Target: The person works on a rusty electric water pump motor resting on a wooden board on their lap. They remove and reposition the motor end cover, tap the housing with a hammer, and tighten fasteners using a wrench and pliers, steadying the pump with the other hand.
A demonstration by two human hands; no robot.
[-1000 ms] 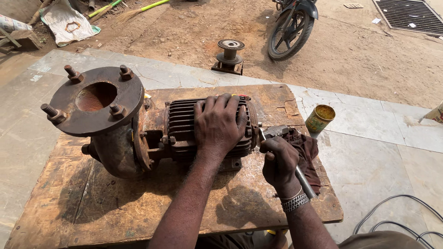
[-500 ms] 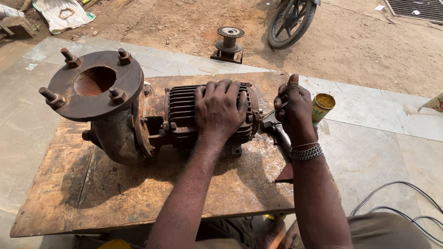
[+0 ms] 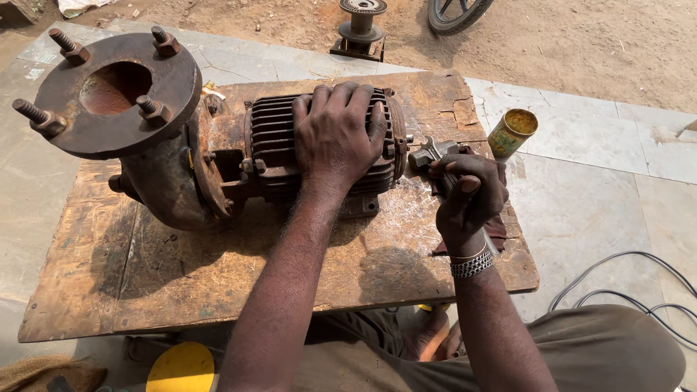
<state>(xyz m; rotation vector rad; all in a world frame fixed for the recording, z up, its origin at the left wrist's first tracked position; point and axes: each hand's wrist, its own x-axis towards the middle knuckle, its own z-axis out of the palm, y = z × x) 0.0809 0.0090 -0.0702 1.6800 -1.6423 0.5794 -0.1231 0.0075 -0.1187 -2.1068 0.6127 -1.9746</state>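
A rusty pump with a ribbed electric motor (image 3: 272, 141) and a round bolted flange (image 3: 109, 91) lies on a worn wooden board (image 3: 218, 283). My left hand (image 3: 337, 127) rests flat on top of the motor's fins, fingers spread, pressing it down. My right hand (image 3: 465, 192) is closed around the handle of a metal wrench (image 3: 430, 154), whose jaw sits at the motor's right end by the shaft. A dark red rag (image 3: 497, 225) lies under that hand.
A small open tin (image 3: 512, 131) stands just past the board's right edge on the concrete slab. A metal pulley (image 3: 361, 25) and a motorcycle wheel (image 3: 457, 11) sit on the dirt beyond. Black cables (image 3: 624, 279) lie at right. A yellow disc (image 3: 180, 366) shows below the board.
My right hand dropped from beside the motor's end and turned, bringing the wrench jaw against the motor's right end. The left hand stayed on the motor. The view moved closer.
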